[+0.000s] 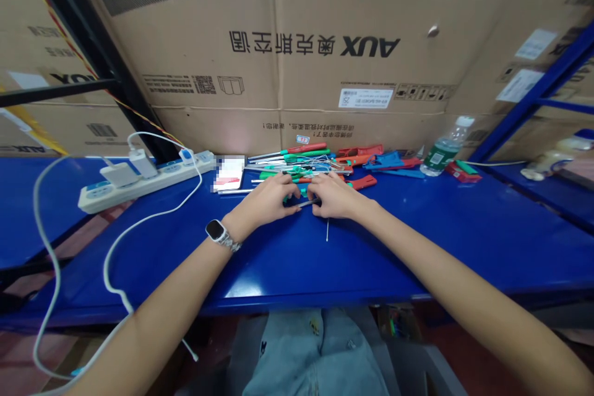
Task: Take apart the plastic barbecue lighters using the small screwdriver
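A short, thin grey metal rod [307,203] spans the gap between my two hands, low over the blue tabletop. My left hand [275,198], with a watch on its wrist, is closed with fingertips at the rod's left end. Curled around the other end is my right hand [338,197]; its fingers hide part of the rod. A thin white stick-like piece [327,230] lies just below my right hand. Right behind both hands is a pile of long-handled items with metal shafts, including a red handle [307,148], a green handle [312,153] and a blue piece [384,160].
A phone [231,173] lies left of the pile. Further left, a white power strip [147,181] has chargers and a looping white cable [139,220]. A water bottle [444,150] and a small red box [463,172] stand right. Large cardboard boxes [306,0] wall the back.
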The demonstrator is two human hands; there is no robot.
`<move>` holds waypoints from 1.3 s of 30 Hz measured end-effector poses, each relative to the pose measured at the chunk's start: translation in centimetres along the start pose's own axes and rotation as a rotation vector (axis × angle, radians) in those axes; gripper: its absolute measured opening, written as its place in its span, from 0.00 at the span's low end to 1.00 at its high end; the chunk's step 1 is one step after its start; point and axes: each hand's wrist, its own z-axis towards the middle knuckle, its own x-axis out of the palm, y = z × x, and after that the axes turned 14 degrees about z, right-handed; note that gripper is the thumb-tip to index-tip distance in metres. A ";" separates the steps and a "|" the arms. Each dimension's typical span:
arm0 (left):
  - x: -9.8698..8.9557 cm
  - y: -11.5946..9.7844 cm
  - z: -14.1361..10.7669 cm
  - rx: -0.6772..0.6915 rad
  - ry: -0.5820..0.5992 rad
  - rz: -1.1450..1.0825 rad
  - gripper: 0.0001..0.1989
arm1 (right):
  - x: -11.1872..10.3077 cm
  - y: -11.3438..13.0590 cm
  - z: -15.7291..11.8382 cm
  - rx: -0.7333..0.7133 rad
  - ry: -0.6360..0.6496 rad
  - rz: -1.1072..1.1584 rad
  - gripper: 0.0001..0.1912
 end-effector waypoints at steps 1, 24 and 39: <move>-0.2 -0.3 -0.2 -0.001 0.007 0.007 0.07 | 0.1 0.2 -0.2 -0.016 -0.004 0.000 0.04; -1.6 -1.1 -3.4 -0.091 0.147 0.104 0.06 | 2.0 2.6 -2.6 0.125 -0.214 0.299 0.09; -2.6 -1.1 -2.1 -0.086 0.145 0.109 0.14 | 1.7 -0.1 0.7 0.367 -0.540 1.332 0.23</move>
